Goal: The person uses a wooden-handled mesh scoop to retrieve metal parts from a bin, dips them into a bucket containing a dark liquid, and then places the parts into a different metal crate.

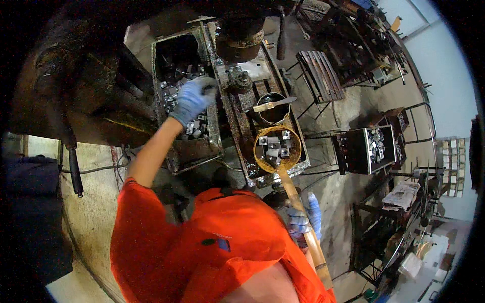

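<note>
My left hand [193, 99], in a blue knitted glove with greyed fingertips, hovers over the right side of a long metal bin [176, 164]. Its fingers are curved, with a dark gap between them and the thumb. Nothing shows in that gap. Small silvery metal parts [174, 90] lie loose in the bin below. My right hand [302, 218], gloved in blue, is closed round the wooden handle of a long-handled basket scoop [289, 186]. The scoop's round yellowish basket rests on the oily machine bed and holds several blocky metal parts [273, 147].
Beyond the basket stands a round pot [273, 118] of dark liquid, a brush [273, 104] lying across its rim. A dark machine column [240, 45] rises behind. To the right are a slatted stool [321, 76], a box of metal parts [376, 146] and a cluttered rack [389, 217].
</note>
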`<state>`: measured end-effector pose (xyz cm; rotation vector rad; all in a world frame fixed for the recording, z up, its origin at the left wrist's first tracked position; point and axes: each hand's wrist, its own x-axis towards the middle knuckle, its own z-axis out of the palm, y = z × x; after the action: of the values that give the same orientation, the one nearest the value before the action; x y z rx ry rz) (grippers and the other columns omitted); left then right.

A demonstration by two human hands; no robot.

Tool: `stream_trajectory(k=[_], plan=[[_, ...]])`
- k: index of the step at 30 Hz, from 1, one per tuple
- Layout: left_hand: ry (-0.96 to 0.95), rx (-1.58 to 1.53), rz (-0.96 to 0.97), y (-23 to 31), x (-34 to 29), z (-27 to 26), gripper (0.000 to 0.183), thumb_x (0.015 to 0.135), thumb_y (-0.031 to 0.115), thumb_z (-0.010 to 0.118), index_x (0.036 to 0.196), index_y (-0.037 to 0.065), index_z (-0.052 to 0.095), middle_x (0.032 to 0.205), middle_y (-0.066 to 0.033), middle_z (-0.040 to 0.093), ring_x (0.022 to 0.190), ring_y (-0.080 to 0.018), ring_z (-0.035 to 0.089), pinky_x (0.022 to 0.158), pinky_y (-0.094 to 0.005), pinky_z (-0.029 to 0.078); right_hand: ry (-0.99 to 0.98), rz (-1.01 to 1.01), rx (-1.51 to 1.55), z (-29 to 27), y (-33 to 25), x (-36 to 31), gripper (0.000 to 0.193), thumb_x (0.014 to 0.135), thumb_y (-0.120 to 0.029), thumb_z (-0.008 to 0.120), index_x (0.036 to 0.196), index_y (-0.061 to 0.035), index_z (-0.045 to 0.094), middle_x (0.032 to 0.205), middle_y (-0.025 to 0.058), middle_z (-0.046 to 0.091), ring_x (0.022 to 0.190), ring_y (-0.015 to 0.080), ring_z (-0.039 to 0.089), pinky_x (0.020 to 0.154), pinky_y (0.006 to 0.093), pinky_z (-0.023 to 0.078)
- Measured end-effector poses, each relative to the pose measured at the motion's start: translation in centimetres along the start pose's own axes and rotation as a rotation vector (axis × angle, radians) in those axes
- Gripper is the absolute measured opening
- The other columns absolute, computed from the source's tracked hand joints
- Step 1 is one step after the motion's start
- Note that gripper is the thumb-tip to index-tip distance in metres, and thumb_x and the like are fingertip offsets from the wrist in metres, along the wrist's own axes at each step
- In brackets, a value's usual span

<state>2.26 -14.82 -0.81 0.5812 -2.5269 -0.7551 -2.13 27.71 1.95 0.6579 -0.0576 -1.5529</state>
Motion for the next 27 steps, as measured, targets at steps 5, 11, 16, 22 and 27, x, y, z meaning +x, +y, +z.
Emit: stream_trajectory(k=[5,11,16,22,27], plan=[[-0.881,0.539,0.086,-8.0,-4.5,3.3,0.033,0.077,0.023,0.059,0.106,0.008,0.059,0.109,-0.0143,0.056,0.098,-0.0323,0.056,0.077,-0.0419,0.047,0.024,-0.007,0.014,0.7,0.0,0.0,0.056,0.081,-0.044,0.057,0.106,0.0043,0.043,0.062,0.0013,0.039,0.043,0.0082,0.037,0.033,0.0197,0.034],[-1.172,0.98,0.491,-16.2,-7.5,13.6,0.055,0.078,0.012,0.055,0.131,0.012,0.04,0.125,-0.0114,0.049,0.1,-0.0295,0.056,0.073,-0.0469,0.048,0.042,-0.013,0.023,0.9,0.0,0.0,0.055,0.081,-0.044,0.058,0.106,0.0036,0.043,0.062,0.0012,0.04,0.043,0.0077,0.037,0.032,0.0193,0.033],[-1.312,1.082,0.768,-15.6,-6.6,13.3,0.065,0.077,0.011,0.055,0.136,0.004,0.027,0.131,-0.0258,0.037,0.096,-0.0313,0.058,0.066,-0.0406,0.05,0.049,-0.066,0.045,0.4,0.3,0.0,0.056,0.08,-0.044,0.059,0.106,0.0021,0.043,0.06,0.0003,0.039,0.043,0.0078,0.038,0.032,0.0195,0.033],[-1.276,1.064,0.746,-17.0,-7.2,15.0,0.061,0.078,0.01,0.054,0.134,0.006,0.03,0.131,-0.0216,0.039,0.099,-0.0296,0.056,0.067,-0.0393,0.049,0.035,-0.092,0.046,-0.7,0.5,0.2,0.057,0.079,-0.046,0.058,0.107,0.0018,0.043,0.059,-0.0004,0.04,0.04,0.0077,0.037,0.03,0.0206,0.032],[-1.27,1.052,0.714,-17.5,-8.3,15.5,0.058,0.078,0.01,0.053,0.133,0.008,0.033,0.131,-0.0181,0.04,0.102,-0.0281,0.055,0.069,-0.0383,0.048,-0.01,-0.123,0.043,-0.9,0.9,0.3,0.063,0.081,-0.048,0.054,0.111,0.0053,0.041,0.06,0.0007,0.039,0.042,0.0078,0.04,0.033,0.0211,0.038]])
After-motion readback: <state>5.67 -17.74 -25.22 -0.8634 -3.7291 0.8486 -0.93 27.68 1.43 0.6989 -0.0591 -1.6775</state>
